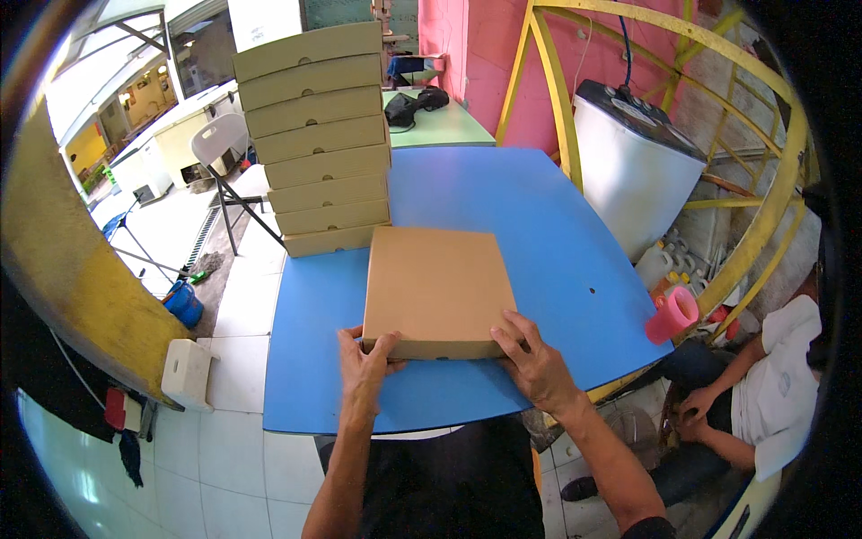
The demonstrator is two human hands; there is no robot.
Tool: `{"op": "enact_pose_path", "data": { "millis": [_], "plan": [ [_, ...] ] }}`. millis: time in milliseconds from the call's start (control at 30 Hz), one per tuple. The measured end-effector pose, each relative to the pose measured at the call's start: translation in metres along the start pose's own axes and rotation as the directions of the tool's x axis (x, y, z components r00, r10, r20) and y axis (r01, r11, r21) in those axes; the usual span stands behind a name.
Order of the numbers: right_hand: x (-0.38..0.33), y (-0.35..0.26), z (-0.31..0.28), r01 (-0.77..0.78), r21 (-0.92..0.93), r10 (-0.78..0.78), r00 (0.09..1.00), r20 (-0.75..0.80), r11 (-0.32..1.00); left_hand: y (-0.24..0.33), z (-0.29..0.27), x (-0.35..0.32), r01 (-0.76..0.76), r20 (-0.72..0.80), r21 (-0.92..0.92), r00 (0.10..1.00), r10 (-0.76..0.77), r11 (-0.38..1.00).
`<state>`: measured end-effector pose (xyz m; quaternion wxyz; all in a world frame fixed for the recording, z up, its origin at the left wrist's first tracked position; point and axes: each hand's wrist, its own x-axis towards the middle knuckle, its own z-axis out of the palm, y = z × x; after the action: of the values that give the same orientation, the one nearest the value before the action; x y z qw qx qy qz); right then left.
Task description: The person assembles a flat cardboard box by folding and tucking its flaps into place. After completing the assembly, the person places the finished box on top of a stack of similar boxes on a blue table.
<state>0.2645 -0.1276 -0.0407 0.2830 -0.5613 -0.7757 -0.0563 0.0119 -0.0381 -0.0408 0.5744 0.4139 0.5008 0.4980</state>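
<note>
A closed brown cardboard box [440, 283] lies flat on the blue table [561, 269], in front of me. My left hand [364, 364] grips its near left corner, thumb on the top edge and fingers at the side and underneath. At the near right corner my right hand [534, 364] holds the box, fingertips over the top edge. Just behind and to the left rises a tall stack of similar flat cardboard boxes [328, 166], each with a small half-round notch in its front. The box's far left corner is close to the stack's base.
A pink plastic cup [672, 316] stands at the table's right edge. Beyond are a white washing machine [633, 166] and yellow metal railing [557, 90]. A seated person [777, 386] is at lower right. A white stool [187, 373] and folding chair [220, 144] stand left.
</note>
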Motion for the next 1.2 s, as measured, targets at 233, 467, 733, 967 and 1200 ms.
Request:
{"op": "enact_pose_path", "data": {
  "millis": [233,467,733,967,1200],
  "plan": [
    [0.014,-0.020,-0.007,0.017,-0.380,-0.053,0.995,-0.086,0.925,0.001,-0.001,0.000,0.112,0.028,-0.067,0.993,-0.110,0.991],
    [0.036,-0.027,-0.053,0.112,-0.242,-0.182,0.940,-0.288,0.964,0.003,-0.042,-0.012,-0.094,0.233,-0.120,0.965,0.120,0.988],
    [0.131,-0.044,-0.144,0.151,-0.389,-0.385,0.664,-0.641,0.909,-0.001,-0.104,-0.003,-0.309,0.045,0.633,0.930,0.365,0.710],
    [0.310,-0.055,-0.171,0.266,-0.388,-0.468,0.574,-0.672,0.883,-0.015,-0.108,0.000,-0.349,0.055,0.658,0.906,0.420,0.667],
    [0.445,-0.070,-0.137,0.228,-0.442,-0.475,0.641,-0.603,0.868,-0.013,-0.109,0.004,-0.318,0.019,0.667,0.911,0.411,0.674]
  ]
}}
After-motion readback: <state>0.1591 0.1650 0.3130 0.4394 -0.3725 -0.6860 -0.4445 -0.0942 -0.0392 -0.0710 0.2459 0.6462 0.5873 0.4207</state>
